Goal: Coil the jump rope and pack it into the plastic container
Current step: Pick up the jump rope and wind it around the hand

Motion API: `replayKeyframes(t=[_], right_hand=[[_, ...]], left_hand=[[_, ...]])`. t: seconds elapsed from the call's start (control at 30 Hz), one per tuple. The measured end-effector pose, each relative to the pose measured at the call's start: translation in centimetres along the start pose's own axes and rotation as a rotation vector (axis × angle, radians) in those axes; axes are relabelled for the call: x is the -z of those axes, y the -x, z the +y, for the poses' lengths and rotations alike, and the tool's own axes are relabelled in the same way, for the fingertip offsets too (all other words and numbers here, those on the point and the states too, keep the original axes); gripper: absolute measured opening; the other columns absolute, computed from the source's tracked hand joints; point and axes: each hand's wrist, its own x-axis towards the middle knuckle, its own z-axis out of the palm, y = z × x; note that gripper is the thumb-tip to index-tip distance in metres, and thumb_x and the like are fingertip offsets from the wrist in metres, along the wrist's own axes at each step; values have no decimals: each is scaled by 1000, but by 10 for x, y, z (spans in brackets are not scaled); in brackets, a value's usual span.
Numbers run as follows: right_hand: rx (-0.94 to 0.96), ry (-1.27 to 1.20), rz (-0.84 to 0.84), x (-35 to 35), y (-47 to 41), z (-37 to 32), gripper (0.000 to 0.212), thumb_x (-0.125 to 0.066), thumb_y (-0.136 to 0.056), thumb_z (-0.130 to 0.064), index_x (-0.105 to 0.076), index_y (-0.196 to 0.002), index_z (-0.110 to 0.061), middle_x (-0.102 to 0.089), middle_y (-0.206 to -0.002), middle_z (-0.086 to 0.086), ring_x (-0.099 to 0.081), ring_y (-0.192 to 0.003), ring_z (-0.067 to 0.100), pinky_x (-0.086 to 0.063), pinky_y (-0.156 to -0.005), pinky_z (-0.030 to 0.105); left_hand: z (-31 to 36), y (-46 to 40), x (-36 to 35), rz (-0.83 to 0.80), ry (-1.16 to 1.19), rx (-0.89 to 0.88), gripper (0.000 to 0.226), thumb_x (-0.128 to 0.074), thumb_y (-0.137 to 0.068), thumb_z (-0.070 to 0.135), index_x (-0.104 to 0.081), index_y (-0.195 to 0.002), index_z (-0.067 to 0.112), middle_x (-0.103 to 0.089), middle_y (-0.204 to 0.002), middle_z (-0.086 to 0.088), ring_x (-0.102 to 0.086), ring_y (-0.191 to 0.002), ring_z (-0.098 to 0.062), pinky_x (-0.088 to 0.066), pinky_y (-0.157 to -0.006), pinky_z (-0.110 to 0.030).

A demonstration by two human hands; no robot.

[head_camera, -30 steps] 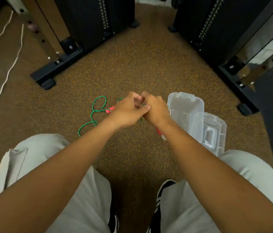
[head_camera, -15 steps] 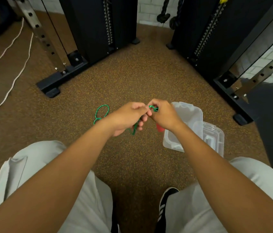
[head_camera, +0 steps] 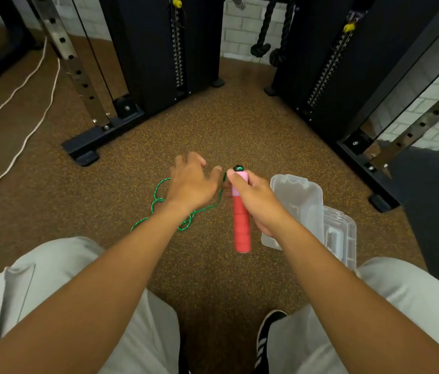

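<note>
Beside the plastic container [head_camera: 302, 195], the right hand [head_camera: 256, 203] grips the jump-rope handle [head_camera: 241, 225] capped-end-forward.

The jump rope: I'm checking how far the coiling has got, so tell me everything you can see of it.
The jump rope has a red ribbed handle with a pink collar and black cap, gripped near its top by the right hand, pointing toward the person. Its thin green cord trails in loose loops on the floor, passing under the open left hand. Not coiled yet.

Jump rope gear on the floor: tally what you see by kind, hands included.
Hands: 2, left hand and right hand
Handle: 1, red
Rope: 1, green
Container: 1, open
Total: 5
</note>
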Motion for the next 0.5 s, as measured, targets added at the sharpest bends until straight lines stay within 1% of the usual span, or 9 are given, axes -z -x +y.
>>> replayKeyframes(t=[0.03,0.1,0.17,0.23,0.27,0.33,0.4,0.43,0.5], right_hand=[[16,53,33,-3,2,-1,55,-59,-80,-67,-69,-96,-16,-69,-85,-1,-61,-82,14,-52,-86,40],[44,115,60,-6,4,-9,61,-58,-75,-71,-71,-96,-16,-72,-87,2,-64,-83,18,-53,-86,40],[91,151,69,-6,8,-16,50,-63,-83,-62,-70,-95,-14,-75,-90,8,-66,-83,19,-55,-88,47],[171,236,45,-2,15,-13,33,-66,-90,-49,-71,-99,-18,-74,-91,5,-62,-82,14,-54,-84,44],[214,290,35,1,20,-10,28,-68,-90,-44,-71,-106,-22,-74,-95,-1,-63,-85,13,-53,-85,43],[267,398,3,5,29,-2,36,-74,-88,-38,-67,-121,-27,-72,-107,-11,-68,-97,12,-55,-91,38],[276,441,-79,6,35,0,41,-76,-84,-38,-65,-123,-30,-73,-110,-13,-71,-98,10,-57,-94,41],[278,459,-102,7,35,0,40,-74,-84,-40,-66,-122,-31,-74,-110,-12,-72,-97,9,-58,-94,43],[275,452,-78,12,32,-5,28,-67,-86,-39,-71,-114,-35,-77,-105,-12,-74,-95,10,-59,-91,47]], left_hand=[[3,4,-1,-36,25,29,39,-54,-98,49,-62,-114,14,-62,-122,-15,-58,-117,-33,-45,-97,-37],[8,8,-2,-256,253,157,46,-45,-102,51,-66,-108,11,-72,-113,-17,-68,-102,-30,-54,-91,-38],[16,13,3,-436,628,317,48,-43,-105,50,-67,-111,9,-74,-106,-16,-70,-88,-28,-58,-90,-43],[17,9,8,-472,843,368,49,-45,-104,49,-67,-116,6,-73,-101,-15,-69,-80,-26,-60,-84,-43],[18,9,11,-500,865,374,51,-48,-103,51,-67,-114,6,-73,-97,-14,-68,-76,-24,-61,-75,-39],[19,11,14,-559,809,343,41,-56,-101,45,-68,-107,7,-72,-93,-12,-66,-70,-21,-60,-58,-31],[19,14,13,-557,785,302,23,-58,-102,27,-72,-106,8,-72,-97,-12,-67,-75,-19,-60,-66,-31],[18,14,14,-547,805,289,21,-57,-103,20,-73,-107,8,-73,-97,-11,-67,-78,-19,-58,-73,-31],[19,12,17,-548,816,254,21,-54,-104,17,-73,-109,8,-74,-93,-7,-68,-77,-14,-56,-73,-25]])
